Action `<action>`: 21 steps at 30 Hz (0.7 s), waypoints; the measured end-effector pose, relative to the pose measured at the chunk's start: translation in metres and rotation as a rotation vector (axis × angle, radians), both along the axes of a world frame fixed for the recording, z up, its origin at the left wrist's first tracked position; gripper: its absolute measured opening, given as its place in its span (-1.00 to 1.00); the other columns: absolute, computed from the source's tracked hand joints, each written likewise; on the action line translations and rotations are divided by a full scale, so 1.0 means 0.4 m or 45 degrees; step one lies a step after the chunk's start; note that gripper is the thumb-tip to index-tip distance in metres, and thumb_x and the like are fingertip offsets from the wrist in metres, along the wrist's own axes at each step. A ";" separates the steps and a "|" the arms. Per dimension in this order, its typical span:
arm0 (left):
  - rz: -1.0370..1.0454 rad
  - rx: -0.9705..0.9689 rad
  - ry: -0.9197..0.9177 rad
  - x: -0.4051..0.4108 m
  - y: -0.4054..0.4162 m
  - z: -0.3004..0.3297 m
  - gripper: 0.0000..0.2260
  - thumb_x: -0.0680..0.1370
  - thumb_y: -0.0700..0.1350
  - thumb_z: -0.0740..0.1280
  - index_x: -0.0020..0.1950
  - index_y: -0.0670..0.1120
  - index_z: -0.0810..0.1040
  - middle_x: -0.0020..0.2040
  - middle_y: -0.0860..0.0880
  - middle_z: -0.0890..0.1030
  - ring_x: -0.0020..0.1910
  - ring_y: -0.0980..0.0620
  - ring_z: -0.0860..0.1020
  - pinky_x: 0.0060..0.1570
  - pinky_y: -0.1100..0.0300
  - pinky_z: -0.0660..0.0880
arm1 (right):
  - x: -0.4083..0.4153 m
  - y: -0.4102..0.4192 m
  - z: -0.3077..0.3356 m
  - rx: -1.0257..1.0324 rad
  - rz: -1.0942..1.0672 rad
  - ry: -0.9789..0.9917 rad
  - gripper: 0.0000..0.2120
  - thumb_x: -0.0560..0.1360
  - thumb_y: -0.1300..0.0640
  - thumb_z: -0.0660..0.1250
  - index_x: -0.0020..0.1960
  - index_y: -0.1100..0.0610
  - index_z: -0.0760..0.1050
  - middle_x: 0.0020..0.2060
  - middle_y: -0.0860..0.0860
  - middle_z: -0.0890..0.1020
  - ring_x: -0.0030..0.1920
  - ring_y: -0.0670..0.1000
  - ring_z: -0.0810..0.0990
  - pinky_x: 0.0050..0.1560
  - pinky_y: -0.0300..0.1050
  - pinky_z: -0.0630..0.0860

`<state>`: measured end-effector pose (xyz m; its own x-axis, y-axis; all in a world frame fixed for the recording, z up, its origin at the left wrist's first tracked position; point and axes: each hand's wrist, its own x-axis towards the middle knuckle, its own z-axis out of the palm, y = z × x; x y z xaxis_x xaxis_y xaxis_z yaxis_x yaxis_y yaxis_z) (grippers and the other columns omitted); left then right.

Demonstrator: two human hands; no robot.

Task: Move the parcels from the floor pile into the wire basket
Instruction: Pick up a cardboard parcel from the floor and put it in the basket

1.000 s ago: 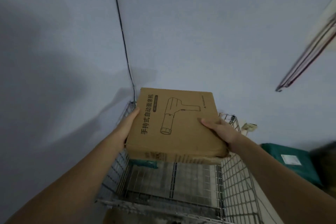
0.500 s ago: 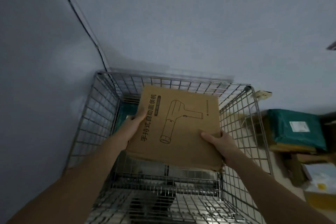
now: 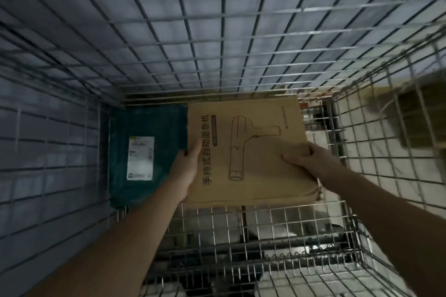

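Note:
A flat brown cardboard box (image 3: 251,152) with a line drawing and printed characters on its top sits low inside the wire basket (image 3: 217,43), near the bottom grid. My left hand (image 3: 187,166) grips its left edge, thumb on top. My right hand (image 3: 311,163) grips its right edge, thumb on top. A dark green mailer bag (image 3: 144,152) with a white label lies flat on the basket floor, just left of the box and partly under my left hand.
The basket's wire walls rise on all sides, the far wall against a pale wall. Through the right wall a brown box (image 3: 420,123) shows on the light floor outside. Bare wire grid (image 3: 277,231) lies in front of the box.
Both hands have lowered the cardboard box from above the rim deep into the basket, beside the green mailer. The view has tilted down into the basket.

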<state>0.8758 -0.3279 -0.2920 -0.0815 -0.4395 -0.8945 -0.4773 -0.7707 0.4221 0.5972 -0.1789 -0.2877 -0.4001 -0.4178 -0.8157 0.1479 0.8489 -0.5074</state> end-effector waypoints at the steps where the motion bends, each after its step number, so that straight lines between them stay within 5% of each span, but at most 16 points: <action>1: -0.039 -0.015 -0.026 0.000 -0.006 -0.042 -0.44 0.57 0.43 0.20 0.26 0.01 0.54 0.08 -0.09 0.70 0.03 -0.14 0.69 0.01 -0.10 0.64 | 0.003 -0.011 -0.041 0.000 0.000 0.022 -0.29 0.14 -0.13 0.67 0.23 0.01 0.57 0.08 0.03 0.70 0.07 0.12 0.70 0.12 0.09 0.66; 7: -0.542 -0.260 -0.278 0.037 -0.066 -0.209 -0.35 0.66 0.36 0.09 0.05 -0.18 0.67 -0.05 -0.15 0.72 -0.08 -0.15 0.70 0.08 -0.13 0.65 | 0.018 -0.066 -0.209 -0.028 0.013 0.108 -0.40 0.34 0.10 0.66 0.33 0.10 0.56 0.15 0.06 0.69 0.10 0.11 0.68 0.23 0.13 0.63; 10: -0.832 -0.349 -0.430 0.049 -0.115 -0.250 -0.38 0.65 0.35 0.13 -0.07 -0.18 0.64 -0.25 -0.10 0.71 -0.34 -0.07 0.71 -0.24 0.05 0.68 | 0.041 -0.092 -0.250 -0.047 0.029 0.181 -0.35 0.43 0.14 0.61 0.45 0.15 0.47 0.19 0.02 0.61 0.06 0.00 0.62 0.08 -0.08 0.59; 12: -1.057 -0.433 -0.521 0.040 -0.139 -0.267 -0.38 0.66 0.33 0.15 -0.19 -0.19 0.61 -0.42 -0.09 0.67 -0.55 0.02 0.63 -0.42 0.18 0.55 | 0.045 -0.100 -0.285 -0.029 0.041 0.253 -0.20 0.41 0.07 0.63 0.55 0.13 0.36 0.29 0.04 0.55 0.24 0.07 0.57 0.20 -0.04 0.56; 17: -1.203 -0.596 -0.630 0.020 -0.151 -0.287 -0.37 0.69 0.29 0.13 -0.27 -0.18 0.60 -0.46 -0.10 0.64 -0.46 -0.05 0.63 -0.26 0.11 0.59 | 0.075 -0.086 -0.330 -0.012 0.070 0.414 -0.20 0.46 0.00 0.58 0.58 0.08 0.30 0.40 0.06 0.52 0.37 0.12 0.50 0.29 -0.07 0.47; 21: -1.093 -0.952 -0.609 0.037 -0.108 -0.262 -0.50 0.69 0.16 0.23 -0.34 -0.11 0.49 -0.44 -0.06 0.56 -0.39 -0.09 0.60 -0.44 0.16 0.41 | 0.101 -0.091 -0.304 0.056 0.116 0.529 -0.33 0.51 -0.03 0.54 0.52 0.10 0.36 0.36 0.08 0.55 0.35 0.15 0.52 0.22 -0.11 0.43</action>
<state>0.8904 -0.3711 -0.3969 -0.3299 -0.8211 -0.4658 -0.9369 0.2243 0.2682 0.6375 -0.2154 -0.4092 -0.6616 -0.4349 -0.6109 -0.1381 0.8714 -0.4707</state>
